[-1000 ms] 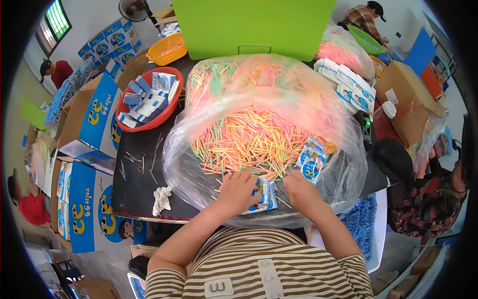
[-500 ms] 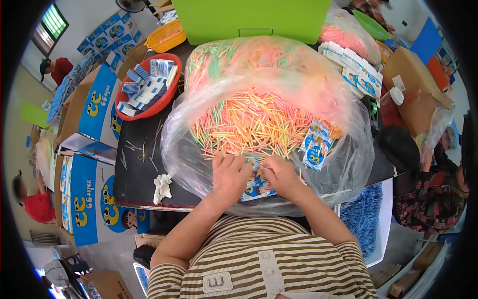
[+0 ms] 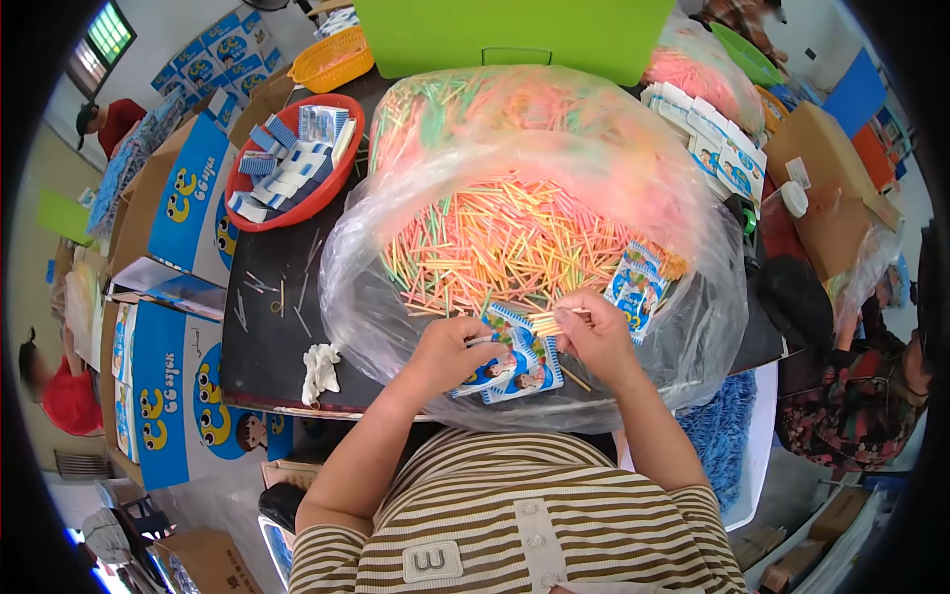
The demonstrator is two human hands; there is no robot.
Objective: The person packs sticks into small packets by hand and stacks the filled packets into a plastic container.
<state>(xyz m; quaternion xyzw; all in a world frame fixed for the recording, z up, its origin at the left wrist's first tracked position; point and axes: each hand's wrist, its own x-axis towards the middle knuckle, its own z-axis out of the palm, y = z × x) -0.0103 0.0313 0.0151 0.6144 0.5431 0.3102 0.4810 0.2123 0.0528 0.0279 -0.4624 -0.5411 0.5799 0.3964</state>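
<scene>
A large clear plastic bag [image 3: 346,287] lies open towards me, full of thin pink, yellow and green sticks [image 3: 495,238]. At its near edge my left hand [image 3: 445,354] is closed on a blue and white packet [image 3: 485,374]. Another such packet [image 3: 524,376] lies beside and partly under it. My right hand [image 3: 596,335] pinches a small bunch of pale sticks [image 3: 544,323] just above the packets. Further right, more blue packets [image 3: 636,287] rest on the sticks in the bag.
A red basket [image 3: 346,173] of packets and a crumpled white cloth [image 3: 320,374] are on the dark table [image 3: 267,342]. Behind the bag is a green bin [image 3: 515,30]. Blue cartons [image 3: 168,396] stand left. Other people [image 3: 74,396] are around the room.
My hands were together over the packets and are now apart. A bunch of sticks now shows in my right hand, and the packet in my left hand is turned to the left.
</scene>
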